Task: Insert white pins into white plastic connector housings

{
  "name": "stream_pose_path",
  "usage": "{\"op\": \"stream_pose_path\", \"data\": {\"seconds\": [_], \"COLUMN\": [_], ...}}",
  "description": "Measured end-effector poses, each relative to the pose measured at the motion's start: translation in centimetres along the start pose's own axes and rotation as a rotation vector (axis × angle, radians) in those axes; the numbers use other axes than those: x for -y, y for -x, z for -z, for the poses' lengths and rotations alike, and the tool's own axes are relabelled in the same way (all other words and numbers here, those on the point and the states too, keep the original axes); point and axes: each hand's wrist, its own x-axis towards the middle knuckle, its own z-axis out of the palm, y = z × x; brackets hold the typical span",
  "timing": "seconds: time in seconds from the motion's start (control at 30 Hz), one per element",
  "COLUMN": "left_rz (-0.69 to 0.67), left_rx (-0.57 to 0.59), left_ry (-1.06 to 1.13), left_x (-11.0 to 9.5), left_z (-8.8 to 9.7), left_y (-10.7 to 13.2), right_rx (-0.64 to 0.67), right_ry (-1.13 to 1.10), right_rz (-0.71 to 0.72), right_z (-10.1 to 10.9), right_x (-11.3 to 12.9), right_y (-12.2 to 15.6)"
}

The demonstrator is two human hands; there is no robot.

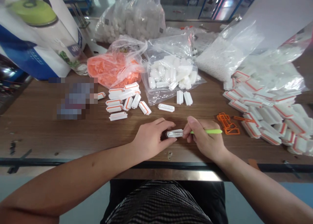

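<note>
Between my hands, low over the wooden table, is a small white plastic housing (pixel 175 133) with a row of tiny holes along its face. My left hand (pixel 154 134) grips its left end between thumb and fingers. In my right hand (pixel 204 136) is a slim lime-green pen-like tool (pixel 214 131), its rear end sticking out to the right. The tool's tip, hidden by my fingers, points toward the housing's right end. Just beyond my hands lies a similar white housing (pixel 166 107). Orange plastic frames (pixel 227 123) rest right of my right hand.
White pieces with orange edging form a small group (pixel 117 102) at left and a large heap (pixel 271 110) at right. Behind stand a bag of orange parts (pixel 114 69), a bag of white pieces (pixel 171 72), a bag of white granules (pixel 223 54) and a green-lidded bottle (pixel 53 32).
</note>
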Motion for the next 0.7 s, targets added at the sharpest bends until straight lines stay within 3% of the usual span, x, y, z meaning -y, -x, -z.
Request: {"op": "stream_pose_path", "data": {"seconds": [0.2, 0.7], "left_rz": [0.01, 0.016], "left_rx": [0.015, 0.02], "left_ry": [0.033, 0.043], "left_x": [0.14, 0.2], "left_z": [0.03, 0.07], "left_y": [-0.18, -0.21], "right_rx": [-0.088, -0.057], "right_ry": [-0.121, -0.092], "right_rz": [-0.053, -0.091], "right_z": [0.5, 0.31], "right_x": [-0.04, -0.64], "right_y": [-0.09, -0.02]}}
